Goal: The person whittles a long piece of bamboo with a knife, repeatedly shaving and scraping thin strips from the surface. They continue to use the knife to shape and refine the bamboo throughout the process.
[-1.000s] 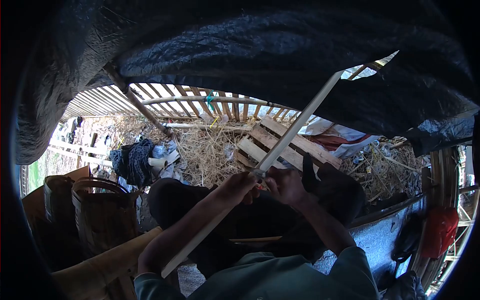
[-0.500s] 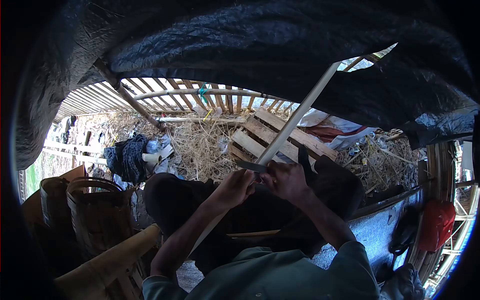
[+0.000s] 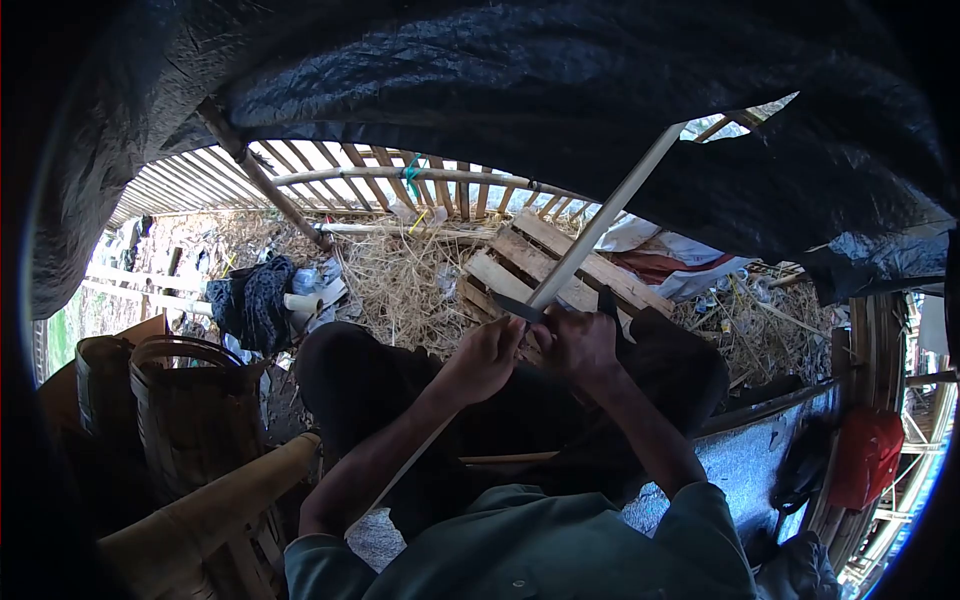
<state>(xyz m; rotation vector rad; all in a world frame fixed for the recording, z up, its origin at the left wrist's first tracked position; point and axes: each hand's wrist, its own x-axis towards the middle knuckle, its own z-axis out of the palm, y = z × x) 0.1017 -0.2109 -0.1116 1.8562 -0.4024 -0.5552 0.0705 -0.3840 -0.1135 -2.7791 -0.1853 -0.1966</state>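
A long pale bamboo strip (image 3: 610,215) slants from the upper right down between my hands, and its lower part passes under my left forearm. My left hand (image 3: 482,358) is closed around the strip, with the fingertips near the blade. In my right hand (image 3: 580,342) is a knife (image 3: 516,307), its dark blade pointing left across the strip and touching it. My right fingers wrap the knife, so most of its handle is hidden. Both hands are close together above my lap.
Wooden slats (image 3: 545,265) and straw (image 3: 395,285) lie on the ground ahead. Woven baskets (image 3: 200,400) and a thick bamboo pole (image 3: 215,500) are on the left. Black sheeting (image 3: 480,75) hangs overhead. A red bag (image 3: 866,458) is on the right.
Both hands, with the knife and the strip, have shifted slightly up and to the right. The blade remains across the strip, and the grips look the same.
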